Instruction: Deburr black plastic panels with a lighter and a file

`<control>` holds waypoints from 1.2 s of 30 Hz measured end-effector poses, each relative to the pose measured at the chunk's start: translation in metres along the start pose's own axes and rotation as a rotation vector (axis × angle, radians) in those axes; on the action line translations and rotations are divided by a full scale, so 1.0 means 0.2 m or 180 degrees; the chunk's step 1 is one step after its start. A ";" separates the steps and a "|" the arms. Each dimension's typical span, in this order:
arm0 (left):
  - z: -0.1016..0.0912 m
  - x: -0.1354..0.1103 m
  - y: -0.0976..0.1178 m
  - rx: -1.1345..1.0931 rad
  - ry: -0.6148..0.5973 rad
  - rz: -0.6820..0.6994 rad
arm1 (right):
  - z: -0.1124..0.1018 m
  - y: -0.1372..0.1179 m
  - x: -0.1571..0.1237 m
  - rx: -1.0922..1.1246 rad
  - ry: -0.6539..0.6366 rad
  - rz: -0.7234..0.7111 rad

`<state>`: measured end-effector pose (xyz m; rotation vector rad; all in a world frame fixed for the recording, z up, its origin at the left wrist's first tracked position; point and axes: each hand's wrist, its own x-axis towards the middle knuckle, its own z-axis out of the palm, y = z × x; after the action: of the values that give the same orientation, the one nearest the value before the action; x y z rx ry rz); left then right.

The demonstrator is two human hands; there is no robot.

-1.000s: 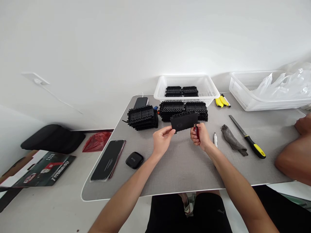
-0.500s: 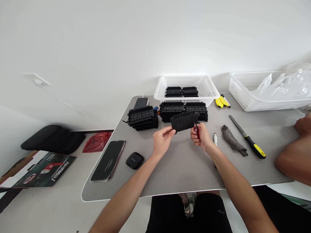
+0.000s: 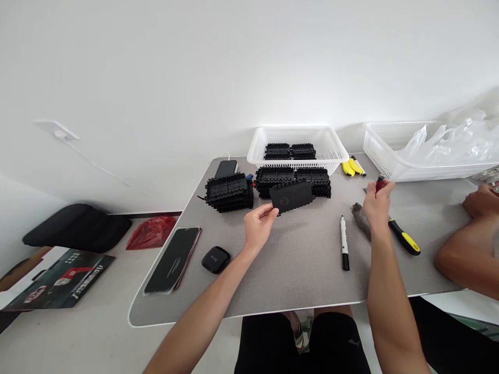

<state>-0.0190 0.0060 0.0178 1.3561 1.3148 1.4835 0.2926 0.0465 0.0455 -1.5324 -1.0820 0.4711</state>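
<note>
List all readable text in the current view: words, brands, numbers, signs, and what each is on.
No text reads with certainty.
Cardboard box: large pale lettering, a red logo and smaller marks, all too blurred to quote.
Small black case: lettering on top, too small.
White marker: small dark print, too small.
Phone: pale lines on screen, cannot tell if text.
Black plate: faint round mark, no legible letters.
</note>
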 end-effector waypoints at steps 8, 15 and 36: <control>0.00 0.00 -0.01 0.0023 -0.0046 0.0071 | -0.09 0.21 0.06 -0.2443 -0.0501 0.0951; 0.01 0.00 0.00 0.0070 -0.0085 0.0148 | -0.08 0.21 0.05 -0.2695 -0.0368 0.1081; 0.01 0.04 -0.06 0.0198 -0.0038 0.0445 | -0.10 0.09 -0.11 -0.2297 -0.0021 0.0067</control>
<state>-0.0196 0.0167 0.0079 1.5218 1.2906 1.5353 0.3051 0.0186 0.0296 -2.1656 -1.3206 0.0875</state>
